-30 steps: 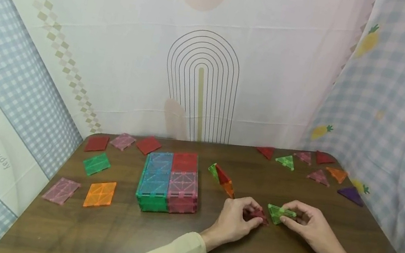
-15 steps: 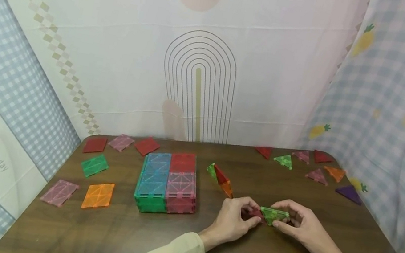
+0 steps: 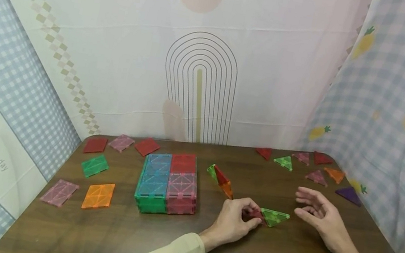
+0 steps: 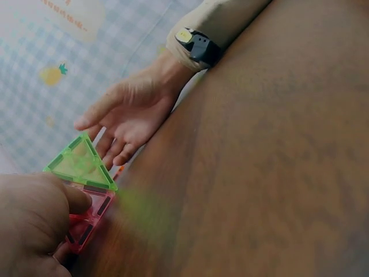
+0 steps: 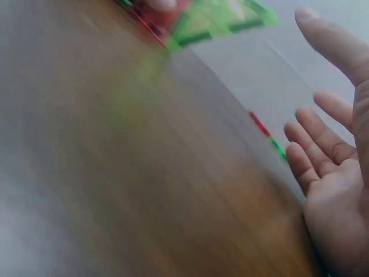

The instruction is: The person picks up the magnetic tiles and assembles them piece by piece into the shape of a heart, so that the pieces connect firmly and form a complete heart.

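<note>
My left hand pinches a pinkish-red magnetic tile low over the table, its fingers hiding part of the tile. A translucent green triangular tile is joined to the red one edge to edge, one point facing down. To the right of the green tile, my right hand is apart from it, holding nothing, fingers loosely extended. In the right wrist view, a gap shows between its thumb and the green tile. Just beyond my left hand stands a joined group of green, red and orange tiles.
Left of my hands sits a box built of tiles, blue, red, pink and green. Several square tiles lie farther left, among them an orange square. Several triangles, including a purple triangle, lie at the back right. Curtains hang behind the table.
My right hand brought the green triangle leftward against the red tile, then let go and drew back to the right. My left hand keeps its pinch, almost unmoved.
</note>
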`<state>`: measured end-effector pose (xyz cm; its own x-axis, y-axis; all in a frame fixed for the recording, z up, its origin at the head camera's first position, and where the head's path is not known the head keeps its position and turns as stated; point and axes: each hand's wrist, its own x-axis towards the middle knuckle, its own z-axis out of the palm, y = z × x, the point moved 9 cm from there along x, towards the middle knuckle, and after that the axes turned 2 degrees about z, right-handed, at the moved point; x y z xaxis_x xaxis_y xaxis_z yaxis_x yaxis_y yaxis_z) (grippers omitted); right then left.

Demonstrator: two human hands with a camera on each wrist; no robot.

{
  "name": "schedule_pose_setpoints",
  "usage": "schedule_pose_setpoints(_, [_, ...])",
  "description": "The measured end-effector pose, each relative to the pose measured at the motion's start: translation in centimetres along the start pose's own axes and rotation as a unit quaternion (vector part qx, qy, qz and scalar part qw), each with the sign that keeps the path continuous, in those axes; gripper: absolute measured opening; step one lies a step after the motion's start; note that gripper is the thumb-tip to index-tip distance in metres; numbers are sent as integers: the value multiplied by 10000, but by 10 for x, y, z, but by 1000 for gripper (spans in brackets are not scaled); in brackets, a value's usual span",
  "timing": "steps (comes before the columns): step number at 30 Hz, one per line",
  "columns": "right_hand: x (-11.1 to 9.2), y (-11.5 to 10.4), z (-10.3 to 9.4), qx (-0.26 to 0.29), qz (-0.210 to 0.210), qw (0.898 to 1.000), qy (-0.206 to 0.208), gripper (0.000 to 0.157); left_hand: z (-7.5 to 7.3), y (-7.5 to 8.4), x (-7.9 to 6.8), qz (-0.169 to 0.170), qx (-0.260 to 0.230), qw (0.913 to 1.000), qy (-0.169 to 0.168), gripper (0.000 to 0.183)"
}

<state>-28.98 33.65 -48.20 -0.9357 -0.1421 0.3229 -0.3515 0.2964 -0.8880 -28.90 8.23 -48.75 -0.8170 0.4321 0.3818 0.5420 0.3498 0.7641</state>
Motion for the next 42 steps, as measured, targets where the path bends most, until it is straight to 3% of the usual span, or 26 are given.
schedule_pose_setpoints(4, [1, 10, -32, -724, 34, 9939, 828, 59, 0, 0, 0, 4, -23, 10000, -8, 13])
schedule_pose_setpoints(10, [-4, 32, -95, -1779, 286, 9649, 1909, 64, 1, -2, 0, -10, -23, 10000, -20, 12])
schedule_pose_setpoints(14, [-10, 43, -129, -2013, 358, 9510, 2320, 69, 2, -3, 0, -41, -72, 10000, -54, 12])
schedule_pose_setpoints(17, [-12, 51, -142, -2236, 474, 9444, 2365, 75, 2, -3, 0, -60, -87, 9999, -63, 12])
schedule_pose_setpoints(22, [-6, 55, -140, -3209, 511, 9286, 1792, 74, 1, -3, 0, -66, -77, 9999, -46, 12])
schedule_pose_setpoints(25, [-4, 54, -133, -3657, 492, 9186, 1414, 65, 1, -2, 1, -45, -53, 10000, -43, 12])
schedule_pose_setpoints(28, [-3, 50, -126, -3791, 278, 9151, 1343, 50, 1, -2, 1, -23, -46, 10000, -46, 12])
schedule_pose_setpoints(31, [-4, 44, -123, -3828, -31, 9110, 1532, 35, 1, -2, 1, -18, -55, 10000, -53, 12])
schedule_pose_setpoints(36, [-5, 40, -125, -3737, -101, 9105, 1766, 23, 0, -2, 0, -32, -57, 10000, -28, 12])
schedule_pose_setpoints(42, [-1, 43, -117, -3631, 77, 9237, 1222, 24, 0, -2, 1, -54, -80, 9999, -34, 12])
